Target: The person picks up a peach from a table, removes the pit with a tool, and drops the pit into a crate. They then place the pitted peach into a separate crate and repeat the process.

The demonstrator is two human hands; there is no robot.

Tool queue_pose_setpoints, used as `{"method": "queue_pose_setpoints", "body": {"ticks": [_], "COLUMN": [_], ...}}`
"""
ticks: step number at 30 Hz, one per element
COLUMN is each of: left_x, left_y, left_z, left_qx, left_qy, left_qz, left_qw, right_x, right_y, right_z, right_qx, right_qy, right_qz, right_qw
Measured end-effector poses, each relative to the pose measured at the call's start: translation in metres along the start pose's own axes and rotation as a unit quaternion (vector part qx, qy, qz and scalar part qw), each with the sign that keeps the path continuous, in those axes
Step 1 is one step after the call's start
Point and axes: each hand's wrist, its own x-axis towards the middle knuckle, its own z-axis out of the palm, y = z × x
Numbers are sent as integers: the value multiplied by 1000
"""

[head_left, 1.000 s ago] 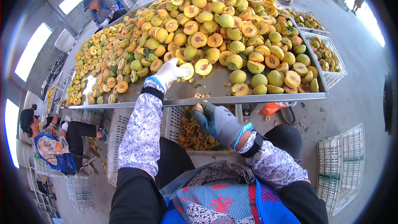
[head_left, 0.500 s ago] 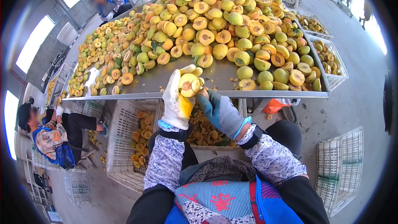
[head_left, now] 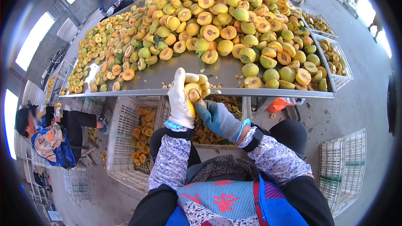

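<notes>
My left hand [head_left: 181, 102], in a white glove with a yellow stain, holds a yellow peach half [head_left: 192, 88] with its cut face toward me. My right hand [head_left: 220, 120], in a grey and blue glove, is closed on a small pitting tool [head_left: 195, 101] with a thin wire loop. The loop rests against the middle of the cut face, around the pit area. Its handle is mostly hidden by my fingers. Both hands are just over the near edge of a metal table [head_left: 167, 77], where many halved peaches [head_left: 209, 32] are heaped.
Below the table edge stand a white crate [head_left: 121, 142] with peach pieces and another container of pieces [head_left: 217, 132]. More filled crates [head_left: 333, 60] line the right side; a white crate [head_left: 342, 171] stands lower right. One person [head_left: 54, 132] sits at left, another [head_left: 111, 0] at far left.
The tool's loop has moved from the right edge of the peach half onto its middle. My left fingers have curled more around the fruit, which is tilted, and both hands sit slightly lower.
</notes>
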Motion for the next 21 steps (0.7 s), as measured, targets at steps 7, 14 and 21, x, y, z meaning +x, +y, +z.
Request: {"method": "queue_pose_setpoints", "body": {"ticks": [7, 14, 21], "left_x": [0, 4, 9], "left_y": [1, 3, -6], "left_z": [-3, -1, -6], "left_qx": [5, 55, -162], "left_qy": [-54, -145, -165], "left_qz": [21, -17, -71], "left_qw": [998, 988, 970], "right_x": [-9, -12, -10], "right_y": [-39, -42, -32], "right_z": [-12, -28, -26], "right_qx": [89, 172, 383], "right_qy": [-119, -202, -293], "right_qz": [169, 295, 293], "right_qw": [974, 918, 826]}}
